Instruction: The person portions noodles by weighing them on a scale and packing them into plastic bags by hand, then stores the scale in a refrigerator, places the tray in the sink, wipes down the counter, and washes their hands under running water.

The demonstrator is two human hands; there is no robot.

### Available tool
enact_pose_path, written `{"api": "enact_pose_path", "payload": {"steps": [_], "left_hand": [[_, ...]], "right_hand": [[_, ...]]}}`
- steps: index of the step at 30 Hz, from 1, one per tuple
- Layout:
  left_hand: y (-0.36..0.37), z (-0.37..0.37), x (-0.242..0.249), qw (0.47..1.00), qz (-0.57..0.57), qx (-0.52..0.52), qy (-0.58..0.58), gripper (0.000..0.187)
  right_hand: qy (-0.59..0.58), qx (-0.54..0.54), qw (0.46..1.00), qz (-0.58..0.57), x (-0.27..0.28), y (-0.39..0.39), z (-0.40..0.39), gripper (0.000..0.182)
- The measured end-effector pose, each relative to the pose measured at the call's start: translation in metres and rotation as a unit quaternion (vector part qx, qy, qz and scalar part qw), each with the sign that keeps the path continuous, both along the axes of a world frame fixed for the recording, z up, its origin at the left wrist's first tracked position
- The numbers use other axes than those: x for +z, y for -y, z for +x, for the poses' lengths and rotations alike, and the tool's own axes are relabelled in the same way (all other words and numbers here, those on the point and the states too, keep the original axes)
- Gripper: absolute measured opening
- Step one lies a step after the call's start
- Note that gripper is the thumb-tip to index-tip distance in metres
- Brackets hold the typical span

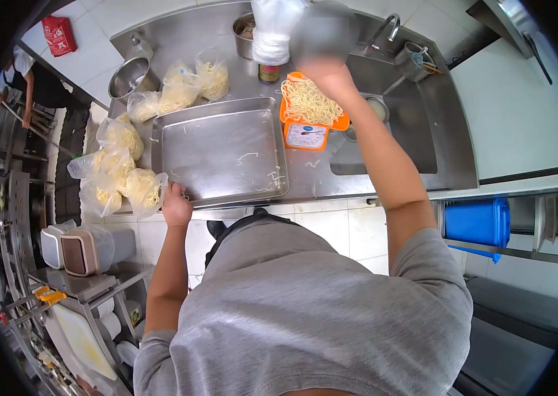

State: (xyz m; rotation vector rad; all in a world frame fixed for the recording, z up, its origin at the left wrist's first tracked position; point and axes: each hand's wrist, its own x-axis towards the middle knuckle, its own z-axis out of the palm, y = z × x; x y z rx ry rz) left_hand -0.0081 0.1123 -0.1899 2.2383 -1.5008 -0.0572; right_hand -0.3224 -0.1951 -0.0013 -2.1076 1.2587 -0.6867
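Observation:
My left hand (177, 206) sits at the near left corner of a large, shallow metal tray (219, 148), fingers curled on its rim. A few noodle strands lie in the tray. Just left of this hand is a bagged portion of yellow noodles (144, 188). My right hand (324, 72) is stretched out over a heap of noodles (309, 100) in an orange dish on a small kitchen scale (305, 135). A blurred patch hides its fingers, so its grip is unclear. A whitish plastic bag (272, 30) stands up right beside it.
More noodle bags (117, 155) lie along the left of the steel counter (358, 181) and at its back (193, 82). A steel bowl (130, 76), pot (245, 33) and can (269, 72) stand behind. A sink (401, 119) is on the right. Another person (28, 82) stands far left.

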Motion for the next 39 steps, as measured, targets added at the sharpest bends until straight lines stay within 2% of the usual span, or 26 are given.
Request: {"api": "enact_pose_path", "payload": {"steps": [3,6,9,12,15,18,21,22,24,26,28,30,33,36,39], "left_hand": [[0.000,0.001,-0.002,1.000,0.001,0.003,-0.005,0.016],[-0.002,0.002,-0.004,1.000,-0.007,0.003,-0.006,0.016],[-0.003,0.001,-0.006,1.000,-0.019,-0.002,-0.010,0.015],[0.000,0.003,-0.009,0.999,-0.040,-0.009,0.005,0.015],[-0.003,0.002,-0.006,0.999,-0.032,-0.012,-0.007,0.016],[-0.001,0.002,-0.006,0.999,-0.027,-0.019,-0.009,0.016],[-0.001,0.005,-0.009,0.999,-0.022,-0.023,-0.006,0.016],[-0.002,0.004,-0.008,1.000,-0.019,-0.022,-0.008,0.016],[-0.002,0.003,-0.005,1.000,-0.019,-0.022,-0.010,0.015],[-0.002,0.001,-0.002,0.999,-0.023,-0.023,-0.012,0.015],[-0.002,0.000,0.001,1.000,-0.006,-0.018,-0.010,0.015],[0.000,-0.001,0.002,1.000,0.003,-0.013,-0.009,0.015],[-0.001,-0.001,0.002,1.000,0.014,-0.006,-0.010,0.015],[0.000,-0.001,0.002,1.000,0.024,-0.002,-0.016,0.015],[-0.001,0.000,0.001,0.999,0.032,0.003,-0.022,0.014]], "right_hand": [[-0.157,0.049,0.985,0.047,-0.001,0.004,-0.006,0.045],[-0.123,0.083,0.989,-0.023,-0.002,0.012,-0.012,0.035],[-0.045,0.088,0.995,-0.032,-0.005,0.008,-0.017,0.023],[-0.122,0.032,0.988,-0.087,0.012,-0.001,-0.015,0.019],[-0.108,0.021,0.985,-0.136,0.029,-0.013,-0.015,0.026],[-0.108,0.048,0.953,-0.278,0.020,-0.010,-0.021,0.018],[0.012,0.007,0.999,-0.049,0.045,-0.042,-0.018,0.017],[0.029,0.050,0.997,-0.043,0.040,-0.051,-0.020,0.017],[0.064,0.137,0.988,-0.032,0.019,-0.067,-0.025,0.017],[-0.079,0.191,0.974,0.087,0.005,-0.087,-0.033,0.020],[-0.337,0.145,0.926,0.089,-0.094,-0.085,-0.051,0.016],[-0.313,0.056,0.946,0.070,-0.172,-0.089,-0.069,0.015],[-0.224,-0.063,0.973,-0.005,-0.202,-0.121,-0.061,0.013],[-0.243,-0.029,0.964,-0.102,-0.228,-0.125,-0.059,0.016],[-0.236,0.000,0.971,0.019,-0.227,-0.114,-0.060,0.011]]}}
